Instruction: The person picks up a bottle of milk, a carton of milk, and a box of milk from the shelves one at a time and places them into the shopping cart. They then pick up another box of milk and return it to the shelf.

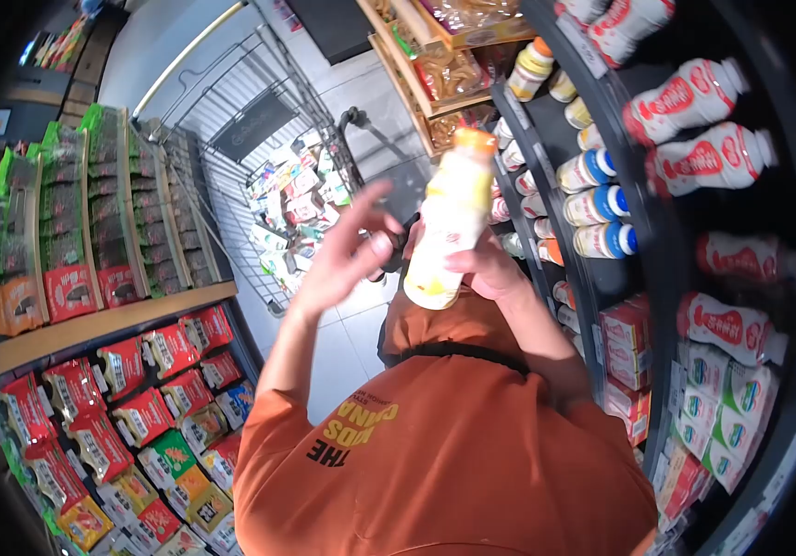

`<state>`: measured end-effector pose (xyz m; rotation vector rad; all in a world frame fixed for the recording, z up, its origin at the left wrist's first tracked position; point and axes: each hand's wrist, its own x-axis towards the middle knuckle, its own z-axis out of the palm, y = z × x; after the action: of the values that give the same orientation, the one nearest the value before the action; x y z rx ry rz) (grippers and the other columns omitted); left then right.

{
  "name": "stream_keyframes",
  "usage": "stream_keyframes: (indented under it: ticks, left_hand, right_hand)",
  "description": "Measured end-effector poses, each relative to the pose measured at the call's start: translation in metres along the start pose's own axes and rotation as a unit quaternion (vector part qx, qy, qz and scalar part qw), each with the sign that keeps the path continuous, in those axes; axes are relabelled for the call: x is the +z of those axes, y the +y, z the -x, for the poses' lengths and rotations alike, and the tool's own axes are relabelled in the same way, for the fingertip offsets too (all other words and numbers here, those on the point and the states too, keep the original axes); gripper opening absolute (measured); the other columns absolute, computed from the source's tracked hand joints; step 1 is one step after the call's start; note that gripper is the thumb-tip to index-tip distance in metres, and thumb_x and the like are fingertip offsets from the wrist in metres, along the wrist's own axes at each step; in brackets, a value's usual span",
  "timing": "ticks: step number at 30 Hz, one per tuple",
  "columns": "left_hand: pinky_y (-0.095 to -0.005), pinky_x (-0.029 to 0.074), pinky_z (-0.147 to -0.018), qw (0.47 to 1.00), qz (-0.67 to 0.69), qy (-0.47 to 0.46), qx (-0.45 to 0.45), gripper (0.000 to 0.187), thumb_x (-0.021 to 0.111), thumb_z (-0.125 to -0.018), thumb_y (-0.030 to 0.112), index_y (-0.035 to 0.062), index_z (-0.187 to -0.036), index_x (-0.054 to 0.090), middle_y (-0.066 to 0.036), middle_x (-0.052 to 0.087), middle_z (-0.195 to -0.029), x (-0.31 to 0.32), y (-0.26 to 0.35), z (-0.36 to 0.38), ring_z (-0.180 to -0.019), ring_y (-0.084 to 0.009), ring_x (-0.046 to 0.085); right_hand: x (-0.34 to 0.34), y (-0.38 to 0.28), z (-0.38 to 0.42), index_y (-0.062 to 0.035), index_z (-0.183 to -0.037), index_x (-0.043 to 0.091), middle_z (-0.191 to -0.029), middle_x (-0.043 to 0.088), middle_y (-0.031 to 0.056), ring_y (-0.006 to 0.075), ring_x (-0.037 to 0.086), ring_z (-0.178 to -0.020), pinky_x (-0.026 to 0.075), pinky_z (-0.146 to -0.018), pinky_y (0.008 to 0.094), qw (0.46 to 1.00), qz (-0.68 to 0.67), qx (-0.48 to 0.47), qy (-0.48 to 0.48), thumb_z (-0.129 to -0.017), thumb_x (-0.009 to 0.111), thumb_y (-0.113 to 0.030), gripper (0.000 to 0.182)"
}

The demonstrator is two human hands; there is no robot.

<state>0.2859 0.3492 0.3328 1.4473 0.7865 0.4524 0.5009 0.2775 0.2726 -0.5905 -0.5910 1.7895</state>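
A white and yellow drink bottle [451, 218] with an orange cap is held up in front of my chest, its cap pointing away from me. My right hand [493, 267] grips it from the right, near its lower half. Glare and motion blur make the label unreadable. To the left of the bottle is my left hand [350, 252], empty, with its fingers spread and apart from the bottle.
A wire shopping cart [196, 139] holding many small packages stands ahead on the left. Refrigerated shelves at right carry red-and-white bottles [685, 100], blue-capped bottles [592, 208] and cartons [727, 408]. Left racks hold red snack packets [143, 414]. Wooden bins [449, 69] stand ahead.
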Motion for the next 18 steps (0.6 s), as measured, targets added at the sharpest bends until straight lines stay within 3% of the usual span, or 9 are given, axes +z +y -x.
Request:
stream_keyframes:
  ticks: [2,3,5,8,9,11,12,15,18]
  left_hand:
    - [-0.041,0.036,-0.108,0.981,0.181,-0.067,-0.033,0.088,0.071,-0.088,0.03,0.0008,-0.152,0.017,-0.016,0.049,-0.135,0.043,-0.014,0.005,-0.127,-0.0245,0.046]
    - [-0.0391,0.032,-0.111,0.994,0.087,-0.031,0.066,0.092,0.074,-0.085,0.026,-0.0042,-0.15,0.016,-0.019,0.043,-0.143,0.063,-0.028,0.001,-0.136,-0.0254,0.039]
    - [-0.0364,0.033,-0.111,0.999,0.041,0.032,0.015,0.095,0.078,-0.081,0.018,-0.0072,-0.149,0.017,-0.02,0.044,-0.143,0.089,-0.019,-0.004,-0.135,-0.023,0.039]
    - [-0.0388,0.041,-0.106,0.993,0.097,0.056,0.038,0.092,0.082,-0.071,0.01,-0.0045,-0.146,0.03,-0.02,0.048,-0.139,0.103,-0.004,-0.014,-0.129,-0.0278,0.049]
    - [-0.0394,0.042,-0.105,0.99,-0.039,0.069,0.119,0.089,0.084,-0.07,0.011,-0.0037,-0.143,0.036,-0.02,0.05,-0.137,0.1,-0.004,-0.016,-0.126,-0.0295,0.051]
    - [-0.0407,0.045,-0.102,0.909,-0.303,0.095,0.271,0.083,0.086,-0.066,0.014,-0.0023,-0.137,0.046,-0.02,0.054,-0.133,0.085,-0.005,-0.017,-0.121,-0.0328,0.056]
    - [-0.0425,0.05,-0.094,0.896,-0.305,0.103,0.306,0.076,0.087,-0.061,0.014,-0.0005,-0.128,0.055,-0.023,0.059,-0.124,0.082,-0.003,-0.021,-0.112,-0.0373,0.06]
    - [-0.0411,0.051,-0.094,0.897,-0.307,0.103,0.302,0.074,0.084,-0.059,0.004,0.0023,-0.128,0.055,-0.02,0.059,-0.123,0.08,0.001,-0.019,-0.113,-0.0358,0.06]
    - [-0.0405,0.052,-0.091,0.89,-0.295,0.111,0.33,0.072,0.088,-0.062,0.013,0.0005,-0.126,0.057,-0.019,0.063,-0.119,0.085,-0.008,-0.023,-0.109,-0.0348,0.063]
  right_hand:
    - [0.002,-0.01,0.005,-0.0036,-0.131,0.045,-0.116,0.059,0.0138,0.0279,0.06,-0.109,0.049,-0.096,0.0424,0.994,-0.089,-0.061,-0.014,-0.07,0.073,-0.018,0.069]
    - [-0.003,-0.008,0.008,-0.0028,-0.131,0.046,-0.119,0.057,0.0131,0.0264,0.059,-0.111,0.049,-0.098,0.0415,0.989,-0.118,-0.093,0.001,-0.07,0.073,-0.017,0.068]
    - [-0.013,-0.013,0.012,-0.0029,-0.132,0.045,-0.122,0.055,0.0132,0.0268,0.056,-0.116,0.047,-0.102,0.042,0.984,-0.13,-0.119,-0.009,-0.069,0.072,-0.015,0.069]
    - [-0.019,-0.027,0.023,-0.0029,-0.135,0.043,-0.123,0.055,0.0122,0.0267,0.055,-0.117,0.046,-0.102,0.0415,0.985,-0.123,-0.124,0.008,-0.066,0.077,-0.013,0.077]
    - [-0.019,-0.032,0.027,-0.0044,-0.137,0.041,-0.124,0.054,0.0116,0.0267,0.053,-0.119,0.045,-0.104,0.0417,0.985,-0.1,-0.138,0.013,-0.066,0.079,-0.015,0.081]
    - [-0.018,-0.039,0.032,-0.0075,-0.141,0.037,-0.126,0.052,0.0104,0.0265,0.051,-0.122,0.041,-0.107,0.042,0.985,-0.056,-0.162,0.022,-0.067,0.083,-0.02,0.088]
    - [-0.014,-0.035,0.034,-0.0077,-0.144,0.034,-0.128,0.052,0.0086,0.0251,0.049,-0.124,0.04,-0.107,0.0429,0.973,-0.057,-0.219,0.052,-0.068,0.085,-0.021,0.093]
    - [-0.024,-0.031,0.049,-0.0077,-0.144,0.035,-0.13,0.051,0.0084,0.0251,0.047,-0.128,0.037,-0.109,0.0443,0.979,-0.014,-0.195,0.065,-0.071,0.083,-0.019,0.088]
    - [-0.025,-0.029,0.062,-0.0078,-0.142,0.037,-0.132,0.051,0.009,0.0259,0.045,-0.13,0.034,-0.111,0.0458,0.977,-0.061,-0.182,0.091,-0.074,0.082,-0.017,0.082]
